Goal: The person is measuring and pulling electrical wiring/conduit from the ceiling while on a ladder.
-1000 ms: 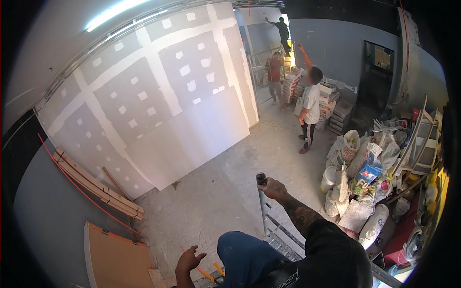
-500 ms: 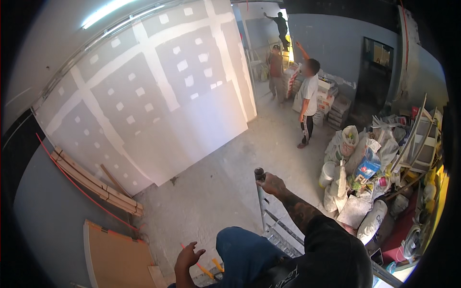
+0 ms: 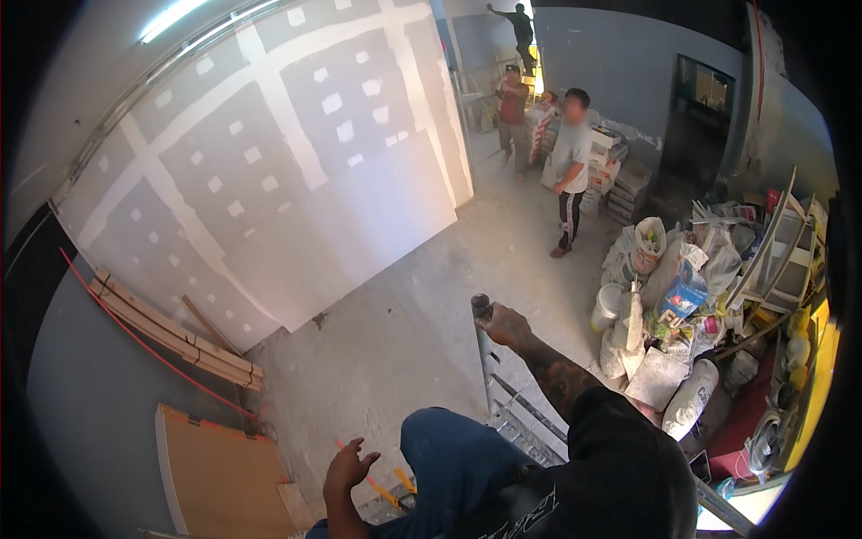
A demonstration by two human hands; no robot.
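Observation:
My right hand (image 3: pixel 505 325) is wrapped around the open top end of a grey metal tube (image 3: pixel 482 310). Below it, the tube joins a metal frame with crossbars (image 3: pixel 521 395) that looks like a ladder or scaffold; my body hides much of it. Beside my bent blue-trousered knee (image 3: pixel 440 449), my left hand (image 3: pixel 350 465) hangs in the air. Its fingers are loosely bent and apart, with nothing visible in them. Just beyond it, lower down, shows a thin red and yellow strip (image 3: pixel 382 492) I cannot identify.
A partition of taped boards (image 3: pixel 305 180) rises at left. Timber lengths (image 3: pixel 175 332) and a brown panel (image 3: pixel 220 472) stand along the left wall. Filled sacks (image 3: pixel 687 395) and rubble pile up at right. One person (image 3: pixel 570 171) stands ahead; farther back are another person (image 3: pixel 513 108) and someone on a ladder (image 3: pixel 523 40).
The person in the light shirt has lowered a raised arm. My view has shifted slightly. My right hand keeps hold of the tube, and my left hand stays beside my knee.

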